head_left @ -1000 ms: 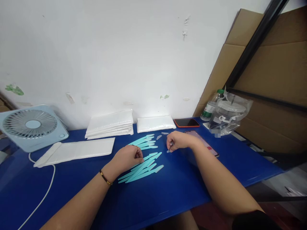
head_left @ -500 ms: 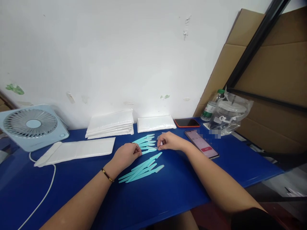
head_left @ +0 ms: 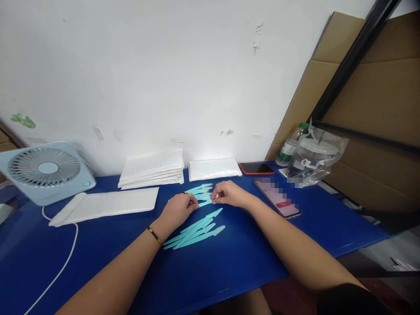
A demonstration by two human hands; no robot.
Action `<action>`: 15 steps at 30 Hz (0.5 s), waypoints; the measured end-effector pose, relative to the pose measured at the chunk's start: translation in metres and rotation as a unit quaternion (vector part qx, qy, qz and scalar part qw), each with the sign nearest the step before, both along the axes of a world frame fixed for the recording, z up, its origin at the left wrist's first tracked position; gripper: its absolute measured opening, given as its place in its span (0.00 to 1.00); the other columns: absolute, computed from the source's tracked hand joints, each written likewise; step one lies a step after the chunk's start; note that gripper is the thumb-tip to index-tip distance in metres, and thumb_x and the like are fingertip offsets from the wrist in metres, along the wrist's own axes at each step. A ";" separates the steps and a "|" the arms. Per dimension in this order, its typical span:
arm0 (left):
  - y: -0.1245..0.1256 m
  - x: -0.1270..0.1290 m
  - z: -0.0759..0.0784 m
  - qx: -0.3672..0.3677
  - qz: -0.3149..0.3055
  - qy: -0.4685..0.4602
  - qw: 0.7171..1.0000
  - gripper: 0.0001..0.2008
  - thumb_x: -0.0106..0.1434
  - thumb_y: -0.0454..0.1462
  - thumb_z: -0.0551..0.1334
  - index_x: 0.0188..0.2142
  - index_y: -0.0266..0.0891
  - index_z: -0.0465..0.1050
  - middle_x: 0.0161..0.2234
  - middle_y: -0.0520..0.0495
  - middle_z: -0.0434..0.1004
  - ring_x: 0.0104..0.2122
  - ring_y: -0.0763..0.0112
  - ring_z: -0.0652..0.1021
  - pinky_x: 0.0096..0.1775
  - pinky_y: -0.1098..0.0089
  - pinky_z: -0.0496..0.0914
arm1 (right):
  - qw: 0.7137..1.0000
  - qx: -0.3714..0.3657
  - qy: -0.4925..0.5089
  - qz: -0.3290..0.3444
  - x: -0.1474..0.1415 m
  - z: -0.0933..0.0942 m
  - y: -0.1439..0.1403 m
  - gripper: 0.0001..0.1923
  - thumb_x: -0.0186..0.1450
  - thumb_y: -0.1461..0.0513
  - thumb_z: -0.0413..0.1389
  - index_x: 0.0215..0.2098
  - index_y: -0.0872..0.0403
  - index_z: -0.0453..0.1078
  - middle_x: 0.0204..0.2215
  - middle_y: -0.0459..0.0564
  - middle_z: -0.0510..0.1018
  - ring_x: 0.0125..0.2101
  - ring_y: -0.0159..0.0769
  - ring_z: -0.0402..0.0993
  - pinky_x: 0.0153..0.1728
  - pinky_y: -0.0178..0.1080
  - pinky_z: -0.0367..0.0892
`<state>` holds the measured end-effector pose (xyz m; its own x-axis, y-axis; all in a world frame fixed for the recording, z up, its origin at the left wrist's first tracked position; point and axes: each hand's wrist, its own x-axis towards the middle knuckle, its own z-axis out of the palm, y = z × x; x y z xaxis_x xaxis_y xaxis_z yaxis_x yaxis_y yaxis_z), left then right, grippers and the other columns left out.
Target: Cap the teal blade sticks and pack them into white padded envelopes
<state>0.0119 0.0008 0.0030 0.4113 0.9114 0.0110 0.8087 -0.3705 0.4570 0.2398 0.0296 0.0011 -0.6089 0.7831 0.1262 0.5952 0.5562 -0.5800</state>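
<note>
In the head view, the left hand (head_left: 177, 209) and the right hand (head_left: 229, 194) meet over the blue table (head_left: 229, 262), at the far group of teal sticks (head_left: 201, 190). Both hands pinch one teal stick (head_left: 206, 203) between them: the left fingers (head_left: 193, 202) are closed on its left end and the right fingers (head_left: 217, 199) are closed on its right end, where a small pale cap seems to sit. It is too small to tell if the cap is already on or not.

What could go wrong, in my judgement: the cap is very small and smooth, so it may slip from the right fingers and fall among the other sticks. The wrists are also near the loose pieces, so a careless move may push the near bundle (head_left: 193, 232) out of order.

The sticks are thin, flat and light teal, each with one wider rounded end. The far group lies fanned between the hands and the white packets (head_left: 151, 168). The near bundle lies just in front of the hands, packed close together and slanting to the right.

At the left stand a small fan (head_left: 46, 170) and a flat white bag (head_left: 105, 204). At the right lie a lit phone (head_left: 277, 197), a dark phone (head_left: 256, 168) and a bottle (head_left: 288, 146).
</note>
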 end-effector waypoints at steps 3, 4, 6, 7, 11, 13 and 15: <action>-0.004 0.001 0.006 0.027 0.005 -0.007 1.000 0.09 0.58 0.43 0.58 0.33 0.41 0.72 0.32 0.49 0.74 0.33 0.68 0.74 0.31 0.71 0.63 | 1.000 0.009 0.005 -0.016 0.010 0.007 0.002 0.09 0.55 0.59 0.60 0.33 0.55 0.76 0.30 0.48 0.76 0.28 0.30 0.70 0.29 0.31 0.62; -0.007 -0.001 0.009 0.032 0.003 -0.012 0.999 0.10 0.58 0.44 0.58 0.34 0.41 0.72 0.33 0.49 0.74 0.33 0.68 0.73 0.31 0.71 0.63 | 1.000 0.013 0.011 -0.026 0.017 0.011 0.002 0.09 0.56 0.59 0.59 0.34 0.55 0.76 0.31 0.49 0.77 0.28 0.30 0.70 0.29 0.31 0.62; -0.014 -0.003 0.016 0.013 -0.013 -0.017 1.000 0.13 0.57 0.48 0.58 0.34 0.42 0.72 0.32 0.49 0.74 0.32 0.69 0.73 0.30 0.71 0.63 | 0.998 0.012 0.015 -0.055 0.034 0.021 0.004 0.10 0.58 0.60 0.57 0.35 0.55 0.76 0.31 0.49 0.77 0.29 0.31 0.71 0.30 0.31 0.63; -0.017 -0.005 0.019 -0.011 -0.029 -0.012 0.999 0.15 0.56 0.49 0.59 0.33 0.42 0.72 0.32 0.50 0.74 0.31 0.69 0.73 0.29 0.72 0.62 | 0.998 0.001 0.003 -0.063 0.043 0.025 0.004 0.09 0.57 0.60 0.57 0.35 0.55 0.76 0.31 0.49 0.78 0.29 0.31 0.71 0.30 0.31 0.63; -0.025 -0.005 0.023 -0.091 -0.072 0.017 0.993 0.15 0.52 0.50 0.60 0.28 0.41 0.72 0.27 0.51 0.75 0.27 0.70 0.72 0.25 0.72 0.60 | 0.990 -0.064 -0.102 -0.067 0.067 0.031 0.008 0.08 0.51 0.61 0.61 0.30 0.54 0.76 0.24 0.46 0.76 0.25 0.31 0.69 0.25 0.31 0.61; -0.026 -0.003 0.022 -0.100 -0.064 0.021 0.993 0.14 0.54 0.49 0.59 0.26 0.41 0.72 0.27 0.51 0.75 0.27 0.70 0.73 0.24 0.72 0.60 | 0.987 -0.073 -0.127 -0.073 0.069 0.027 0.009 0.08 0.49 0.61 0.62 0.28 0.54 0.75 0.23 0.45 0.75 0.24 0.31 0.68 0.24 0.31 0.59; -0.026 -0.002 0.021 -0.100 -0.057 0.019 0.993 0.13 0.55 0.48 0.58 0.26 0.41 0.71 0.26 0.51 0.75 0.27 0.69 0.73 0.24 0.72 0.60 | 0.985 -0.077 -0.131 -0.085 0.068 0.022 0.011 0.08 0.48 0.61 0.62 0.27 0.54 0.74 0.23 0.45 0.74 0.24 0.31 0.67 0.24 0.31 0.59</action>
